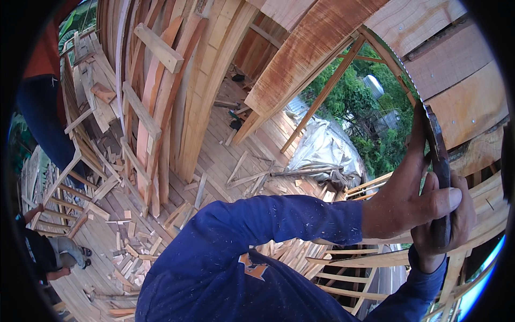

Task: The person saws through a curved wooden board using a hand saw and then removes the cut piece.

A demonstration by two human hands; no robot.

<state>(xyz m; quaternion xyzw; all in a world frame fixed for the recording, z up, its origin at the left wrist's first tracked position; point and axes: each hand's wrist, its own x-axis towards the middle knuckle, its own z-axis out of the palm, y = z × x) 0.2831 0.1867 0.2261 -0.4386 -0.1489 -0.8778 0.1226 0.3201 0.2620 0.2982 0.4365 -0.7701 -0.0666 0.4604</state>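
Observation:
Both my hands are closed on a handsaw at the right, held by its dark handle. My left hand reaches across from the left; one finger is stretched up along the handle and its thumb is bent across it. Lower down, my right hand wraps around the handle's bottom end, partly hidden by the left hand. The saw's thin toothed blade runs up from the handle, seen nearly edge-on, beside the wooden planks. Whether the teeth are in the wood, I cannot tell.
Tall curved timbers with short crosspieces rise at the left. Offcuts litter the plank floor. A silvery tarp lies beyond my arm. One person stands far left, another below. Wooden ribs are under my arms.

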